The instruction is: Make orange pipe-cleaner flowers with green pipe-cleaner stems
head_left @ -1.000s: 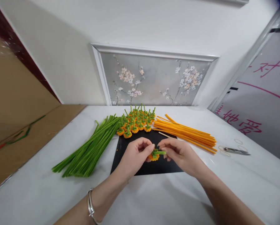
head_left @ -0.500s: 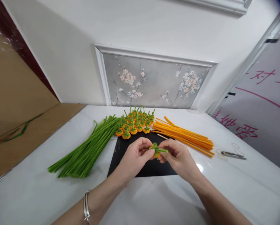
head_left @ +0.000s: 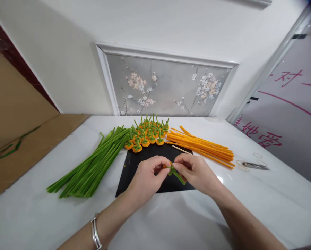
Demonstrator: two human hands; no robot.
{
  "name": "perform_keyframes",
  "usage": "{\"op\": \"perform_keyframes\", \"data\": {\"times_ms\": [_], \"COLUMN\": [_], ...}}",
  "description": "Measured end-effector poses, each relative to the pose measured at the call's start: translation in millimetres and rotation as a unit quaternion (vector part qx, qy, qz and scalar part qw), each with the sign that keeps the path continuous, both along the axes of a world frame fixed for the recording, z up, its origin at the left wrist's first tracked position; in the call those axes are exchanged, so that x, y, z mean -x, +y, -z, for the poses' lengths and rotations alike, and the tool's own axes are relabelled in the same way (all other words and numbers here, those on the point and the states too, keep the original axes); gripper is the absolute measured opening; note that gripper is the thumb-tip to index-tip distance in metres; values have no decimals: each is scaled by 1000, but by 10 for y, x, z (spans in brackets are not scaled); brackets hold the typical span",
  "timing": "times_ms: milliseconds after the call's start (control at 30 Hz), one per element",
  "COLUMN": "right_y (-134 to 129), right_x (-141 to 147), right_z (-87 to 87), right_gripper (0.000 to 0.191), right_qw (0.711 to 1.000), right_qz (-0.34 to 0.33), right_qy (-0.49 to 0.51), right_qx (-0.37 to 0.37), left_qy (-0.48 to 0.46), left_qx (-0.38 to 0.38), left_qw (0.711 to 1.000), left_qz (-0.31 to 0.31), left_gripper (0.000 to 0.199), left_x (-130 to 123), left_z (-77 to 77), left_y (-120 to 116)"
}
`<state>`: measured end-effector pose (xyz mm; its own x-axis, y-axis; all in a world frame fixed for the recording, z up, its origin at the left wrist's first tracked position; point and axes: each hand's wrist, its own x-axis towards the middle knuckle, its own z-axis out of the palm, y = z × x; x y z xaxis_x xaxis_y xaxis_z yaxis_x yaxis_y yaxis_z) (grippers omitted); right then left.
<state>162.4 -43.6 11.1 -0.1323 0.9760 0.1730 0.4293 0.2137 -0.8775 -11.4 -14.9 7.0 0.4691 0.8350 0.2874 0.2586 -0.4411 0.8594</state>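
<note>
Between my two hands is a small pipe-cleaner flower (head_left: 178, 176), orange with green leaves and a green stem that points down toward me. My left hand (head_left: 150, 175) pinches it from the left, and fingers cover most of its orange part. From the right, my right hand (head_left: 195, 172) pinches its green part with thumb and forefinger. Both hands are above a black mat (head_left: 139, 163). Behind them stand several finished-looking orange flowers (head_left: 145, 142) with upright green stems, grouped at the mat's far edge.
A bundle of green pipe cleaners (head_left: 90, 168) lies on the left of the white table (head_left: 150, 222). To the right are orange pipe cleaners (head_left: 204, 146), a thin wooden stick (head_left: 181, 149), scissors (head_left: 255, 166) and several rubber bands (head_left: 257, 155). A wall panel (head_left: 165, 86) rises behind.
The flower has been turned: its green stem pointed right and now slants down toward me. My right fingers have moved closer to my left ones. The view has shifted slightly.
</note>
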Motion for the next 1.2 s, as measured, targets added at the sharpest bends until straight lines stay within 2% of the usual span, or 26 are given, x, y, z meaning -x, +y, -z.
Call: {"op": "perform_keyframes", "data": {"times_ms": [100,167,300,433,533,767,967,1067,1200], "right_y": [-9,-13,-16,-17,-21,-47,-53,-37,-12], "right_x": [8,10,26,72,120,218,226,159,62], "right_z": [-2,0,37,99,147,206,158,130,102], "right_gripper": [17,15,15,14,14,15,19,14,12], "right_qw": [997,994,991,992,988,993,987,988,985], "right_qz": [5,-2,-13,-13,-1,39,35,-3,-28], "right_qy": [-59,-83,-88,-27,20,106,158,149,48], "right_qx": [-42,-77,-101,-126,-150,-44,3,-35,-164], "left_qy": [29,43,-2,-72,-99,-57,-61,-83,-94], "left_qx": [-33,-26,69,160,198,131,151,182,229], "left_qw": [999,999,998,984,975,989,986,979,968], "left_qz": [-1,-1,15,32,35,40,34,36,44], "left_gripper": [13,14,13,11,11,8,10,12,18], "left_x": [6,4,-6,1,17,32,64,89,101], "left_z": [0,-2,-21,-71,-109,-168,-160,-156,-158], "left_y": [5,8,18,29,28,14,29,56,71]}}
